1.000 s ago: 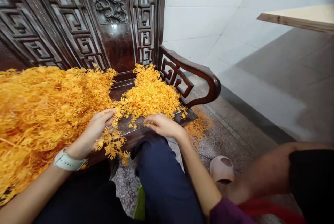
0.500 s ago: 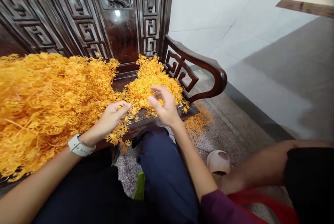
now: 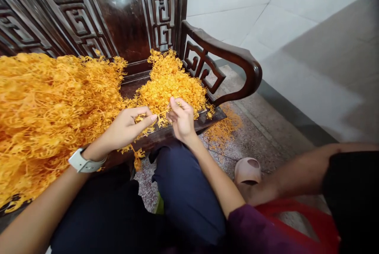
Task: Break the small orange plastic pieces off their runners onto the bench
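Note:
Over the front edge of the bench seat, my left hand [image 3: 126,127] is closed in a pinch, thumb pointing right. A small yellow plastic flower piece [image 3: 161,120] shows at its fingertips. Close on the right, my right hand [image 3: 182,122] has its thumb and fingers curled together; what they hold, if anything, is hidden. Behind both hands lies a loose heap of small yellow flower pieces [image 3: 174,82]. A much larger pile of yellow stemmed plastic flowers [image 3: 62,100] spreads left of my left hand.
The dark carved wooden bench [image 3: 127,29] has a curved armrest [image 3: 251,70] at its right end. Orange stems [image 3: 223,127] lie on the speckled floor below. Another person's leg [image 3: 302,171] and a pale slipper [image 3: 248,170] are at the right, near a red thing [image 3: 319,222].
My right hand has come down and turned, its fingers curling in. My left hand has shifted slightly right, so the two are closer. The view has tilted a little downward.

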{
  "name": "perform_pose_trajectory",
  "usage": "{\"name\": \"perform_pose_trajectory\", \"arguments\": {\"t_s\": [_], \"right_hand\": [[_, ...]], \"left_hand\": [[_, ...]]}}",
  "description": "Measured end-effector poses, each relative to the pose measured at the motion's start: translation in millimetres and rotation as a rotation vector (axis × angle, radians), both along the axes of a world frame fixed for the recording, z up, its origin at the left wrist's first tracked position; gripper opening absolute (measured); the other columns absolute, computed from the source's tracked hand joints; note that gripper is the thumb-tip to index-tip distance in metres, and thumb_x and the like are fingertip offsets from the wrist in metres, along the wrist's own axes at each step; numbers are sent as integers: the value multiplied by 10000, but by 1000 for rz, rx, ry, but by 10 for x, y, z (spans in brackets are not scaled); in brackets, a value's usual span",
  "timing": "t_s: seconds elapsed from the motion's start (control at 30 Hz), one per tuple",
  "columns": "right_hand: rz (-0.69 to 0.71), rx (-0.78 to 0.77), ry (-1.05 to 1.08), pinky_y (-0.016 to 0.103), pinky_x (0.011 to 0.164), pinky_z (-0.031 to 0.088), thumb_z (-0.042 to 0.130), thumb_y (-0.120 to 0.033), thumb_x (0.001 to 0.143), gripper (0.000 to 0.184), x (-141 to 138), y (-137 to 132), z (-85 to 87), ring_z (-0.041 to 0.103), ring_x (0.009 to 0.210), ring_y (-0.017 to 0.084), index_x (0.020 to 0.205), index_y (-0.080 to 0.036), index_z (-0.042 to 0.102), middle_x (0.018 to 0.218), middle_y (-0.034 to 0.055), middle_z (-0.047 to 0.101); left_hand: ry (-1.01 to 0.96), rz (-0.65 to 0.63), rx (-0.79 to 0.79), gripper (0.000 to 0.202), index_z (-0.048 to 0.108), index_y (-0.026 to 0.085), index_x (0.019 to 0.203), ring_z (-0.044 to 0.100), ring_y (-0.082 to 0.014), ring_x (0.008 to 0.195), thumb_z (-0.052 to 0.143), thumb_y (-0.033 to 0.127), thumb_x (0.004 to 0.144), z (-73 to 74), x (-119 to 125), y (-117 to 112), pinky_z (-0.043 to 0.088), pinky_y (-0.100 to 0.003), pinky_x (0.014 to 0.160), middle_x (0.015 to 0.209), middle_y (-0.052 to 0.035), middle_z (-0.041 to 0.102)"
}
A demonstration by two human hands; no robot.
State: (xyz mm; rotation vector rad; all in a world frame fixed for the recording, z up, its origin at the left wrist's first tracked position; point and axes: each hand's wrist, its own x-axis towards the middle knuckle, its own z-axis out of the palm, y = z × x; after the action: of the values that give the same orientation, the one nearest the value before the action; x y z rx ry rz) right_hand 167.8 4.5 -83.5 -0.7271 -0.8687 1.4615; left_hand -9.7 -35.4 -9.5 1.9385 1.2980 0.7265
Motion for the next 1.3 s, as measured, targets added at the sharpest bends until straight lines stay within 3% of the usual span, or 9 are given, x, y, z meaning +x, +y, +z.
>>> {"name": "perform_pose_trajectory", "arguments": {"t_s": [0.23,0.4,0.63,0.8,0.93,1.03,1.13,1.2,1.3], "right_hand": [[44,-204,143,286,493,198,790,-608,875,446,-76,52,-6,138,510,116,785,-250,540,568,-102,180],[5,-218,130,266,485,239,803,-654,864,504,-232,395,-203,195,514,92,804,-234,532,610,-91,326],[-231,-250,86,248,464,217,789,-632,879,540,238,739,-398,165,504,84,795,-254,413,601,-116,278],[-144,-48,-120,265,488,230,756,-538,870,371,339,543,-179,264,556,97,833,-245,531,731,-39,454],[-175,209,-416,289,604,412,589,-573,1000,342,279,876,-2,432,667,144,898,-247,574,772,4,484],[-216,391,-808,459,965,526,581,-587,1009,399,248,1255,66,589,1101,261,1214,-245,583,1219,117,640],[-301,423,-1103,640,1172,389,614,-592,985,646,186,1346,164,445,1442,395,1488,-226,441,1534,197,513],[-267,451,-971,589,1175,416,566,-538,1015,510,111,1163,256,529,1390,352,1399,-206,519,1430,180,600],[94,354,-549,405,948,557,571,-547,1020,355,-42,664,381,687,1033,218,1121,-214,641,1102,93,717]], "left_hand": [[116,31,24,397,605,198,736,453,-150,582,577,461,1032,28,113,-27,319,-283,597,641,16,499],[347,100,132,375,513,213,705,373,-144,473,575,413,1016,-22,169,-41,223,-314,574,543,36,397],[204,251,189,341,605,211,763,451,-144,550,604,407,1041,177,-44,-220,304,-301,604,617,22,524],[-41,415,85,342,620,212,775,414,-140,577,701,455,1001,77,-367,-162,317,-289,587,610,22,490],[-173,448,-30,350,614,212,769,347,-124,526,734,467,977,23,-402,-170,273,-281,527,567,31,430],[-317,479,-123,331,590,213,735,312,-114,508,760,418,930,47,-374,-190,305,-259,514,548,42,369],[-487,520,-268,330,542,224,725,222,-98,476,767,398,892,61,-371,-192,346,-242,483,532,74,263],[-585,515,-345,350,487,231,724,186,-88,464,756,376,895,48,-368,-180,356,-231,462,540,90,224],[-699,503,-397,372,411,239,731,178,-81,450,734,308,901,7,-308,-138,312,-214,435,537,103,225]]}}
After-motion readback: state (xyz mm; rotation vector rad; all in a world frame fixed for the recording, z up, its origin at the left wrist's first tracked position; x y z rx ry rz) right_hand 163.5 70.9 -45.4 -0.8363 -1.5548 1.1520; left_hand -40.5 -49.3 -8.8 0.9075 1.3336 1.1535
